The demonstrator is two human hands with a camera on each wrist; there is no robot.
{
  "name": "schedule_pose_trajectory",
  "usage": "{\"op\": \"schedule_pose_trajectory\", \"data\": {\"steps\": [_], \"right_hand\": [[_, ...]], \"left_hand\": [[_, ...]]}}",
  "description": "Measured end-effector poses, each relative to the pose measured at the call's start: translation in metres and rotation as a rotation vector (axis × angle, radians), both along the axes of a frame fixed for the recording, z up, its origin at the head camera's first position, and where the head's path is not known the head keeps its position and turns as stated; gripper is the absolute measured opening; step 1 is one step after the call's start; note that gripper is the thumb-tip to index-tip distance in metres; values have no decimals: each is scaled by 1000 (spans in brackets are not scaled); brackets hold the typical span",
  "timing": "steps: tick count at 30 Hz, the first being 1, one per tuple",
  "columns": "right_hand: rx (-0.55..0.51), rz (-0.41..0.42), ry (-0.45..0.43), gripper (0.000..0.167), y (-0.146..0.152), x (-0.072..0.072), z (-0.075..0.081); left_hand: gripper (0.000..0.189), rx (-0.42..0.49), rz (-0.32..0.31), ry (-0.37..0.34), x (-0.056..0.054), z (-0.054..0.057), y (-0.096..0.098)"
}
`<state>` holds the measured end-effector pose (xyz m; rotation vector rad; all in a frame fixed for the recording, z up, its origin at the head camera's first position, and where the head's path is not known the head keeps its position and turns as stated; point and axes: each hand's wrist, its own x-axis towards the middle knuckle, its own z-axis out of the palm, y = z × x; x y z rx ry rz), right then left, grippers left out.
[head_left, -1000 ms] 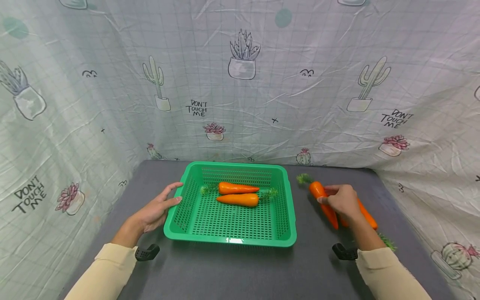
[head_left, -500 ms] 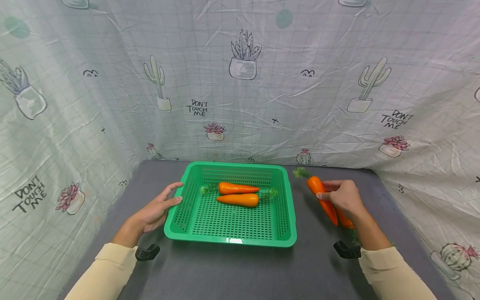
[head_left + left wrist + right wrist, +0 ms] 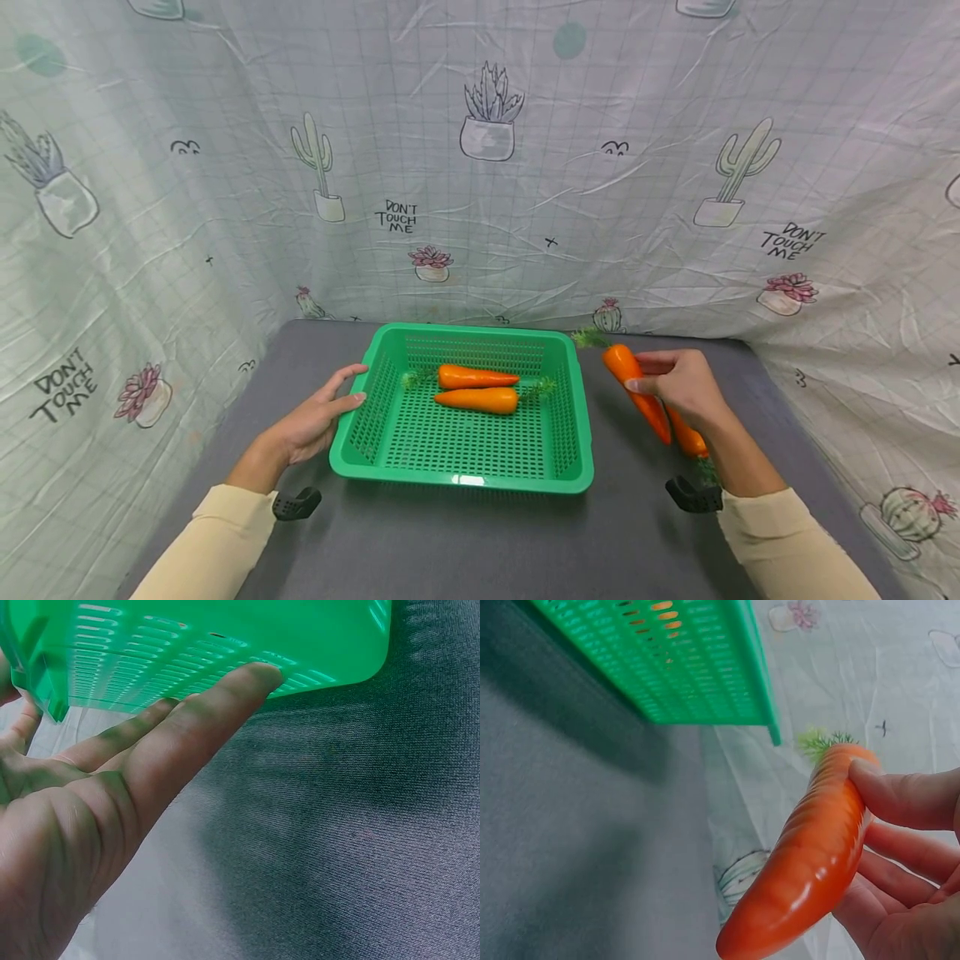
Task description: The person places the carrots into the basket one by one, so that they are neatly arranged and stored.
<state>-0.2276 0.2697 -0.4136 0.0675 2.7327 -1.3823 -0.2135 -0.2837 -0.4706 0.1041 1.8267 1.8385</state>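
My right hand point(image 3: 692, 392) pinches an orange carrot point(image 3: 621, 364) with a feathery green top between thumb and fingers. In the right wrist view this carrot point(image 3: 799, 859) tilts, its leafy end pointing away and its body apart from the green basket point(image 3: 705, 682). Behind it, partly covered by the hand, another carrot point(image 3: 692, 440) lies on the table. At the left rim of the slotted green basket point(image 3: 461, 482), my left hand point(image 3: 307, 425) touches with thumb and forefinger. Its other fingers stretch straight along the outer wall in the left wrist view. Two carrots point(image 3: 477, 377) lie side by side inside the basket.
A dark grey table point(image 3: 465, 550) carries the basket and carrots. Around it hangs a pale curtain point(image 3: 555, 158) printed with cacti, close behind the table's far edge and at both sides. A black wrist strap point(image 3: 693, 496) sits on each wrist.
The right hand has lifted its carrot and carried it slightly up and left toward the basket, uncovering more of the carrot behind. The left hand and basket stay put.
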Motion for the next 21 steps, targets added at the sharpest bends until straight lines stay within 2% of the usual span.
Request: {"op": "schedule_pose_trajectory", "data": {"steps": [21], "right_hand": [[-31, 133, -4, 58, -28, -3, 21]], "left_hand": [[65, -1, 16, -9, -2, -4, 1]]}}
